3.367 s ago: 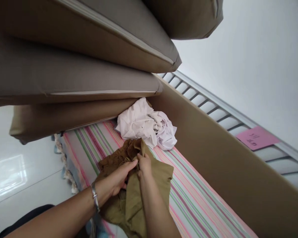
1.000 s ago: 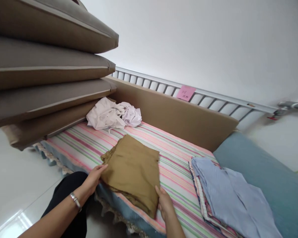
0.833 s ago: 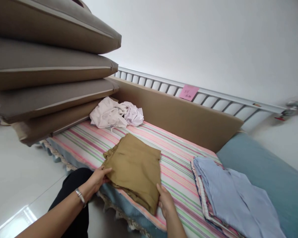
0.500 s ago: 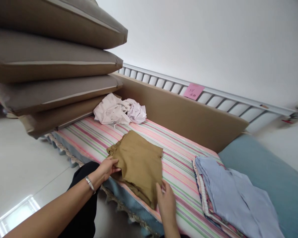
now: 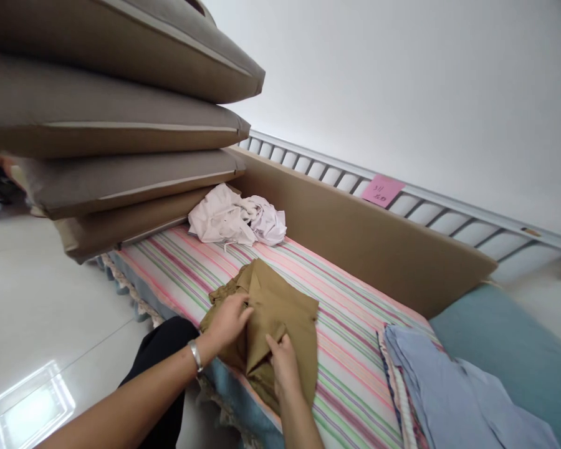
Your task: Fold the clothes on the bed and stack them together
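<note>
An olive-brown garment (image 5: 290, 308) lies folded on the striped sheet (image 5: 355, 324) near the bed's front edge. My left hand (image 5: 228, 321), a silver bracelet on its wrist, pinches a fold at the garment's left side. My right hand (image 5: 283, 362) presses on the garment's lower middle, fingers closed over a ridge of cloth between the two hands.
A crumpled white and pale pink garment (image 5: 236, 218) lies at the back by a stack of brown cushions (image 5: 112, 131). A stack of folded light blue clothes (image 5: 449, 386) sits at the right. A brown board (image 5: 374, 243) lines the far side, with a white railing (image 5: 449, 215) and pink note (image 5: 381, 190) behind.
Both hands moved from the garment's outer edges in to its middle, gathering the cloth into a raised fold. The view swung slightly left.
</note>
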Demonstrator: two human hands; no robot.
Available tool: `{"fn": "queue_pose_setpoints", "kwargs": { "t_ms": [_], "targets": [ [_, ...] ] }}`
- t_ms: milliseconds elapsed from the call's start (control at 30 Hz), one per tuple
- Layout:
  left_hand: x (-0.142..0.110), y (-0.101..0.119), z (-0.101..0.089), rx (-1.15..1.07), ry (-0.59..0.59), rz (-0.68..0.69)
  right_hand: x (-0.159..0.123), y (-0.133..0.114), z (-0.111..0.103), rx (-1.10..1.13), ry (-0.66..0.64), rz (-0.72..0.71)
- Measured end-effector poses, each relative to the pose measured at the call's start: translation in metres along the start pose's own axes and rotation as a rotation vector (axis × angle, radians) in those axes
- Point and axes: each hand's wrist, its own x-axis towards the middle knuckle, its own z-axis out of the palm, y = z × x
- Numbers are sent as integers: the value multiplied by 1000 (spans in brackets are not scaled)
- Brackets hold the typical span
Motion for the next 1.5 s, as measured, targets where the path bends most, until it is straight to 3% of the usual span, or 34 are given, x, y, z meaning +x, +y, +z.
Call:
{"fn": "queue_pose_setpoints", "kwargs": {
  "t_ms": [67, 200, 333, 433, 533, 633, 867, 1067, 1300, 1500],
  "targets": [
    [12, -31, -12, 132, 72, -162, 3, -6, -2, -84, 2, 26],
    [34, -73, -22, 217, 54, -347, 12, -35, 14, -425, 13, -37],
    [52, -79, -17, 259, -42, -403, 30, -57, 51, -821, -96, -100],
    [66, -74, -9, 283, -122, -405, 50, -53, 77, -997, -126, -90],
    [78, -69, 1, 301, -165, -381, 71, -37, 90, -908, -92, -122],
    [88, -68, 12, 300, -189, -348, 90, -20, 87, -772, -86, -109],
    [93, -72, 23, 263, -192, -332, 111, -2, 45, -431, -3, 68],
    [91, -74, 22, 250, -158, -322, 109, -7, 24, -326, 125, 160],
    [91, -70, 18, 250, -159, -308, 104, -15, 26, -407, 151, 109],
    [88, -67, 18, 270, -167, -306, 110, -27, 48, -760, 107, 88]
  ]
}}
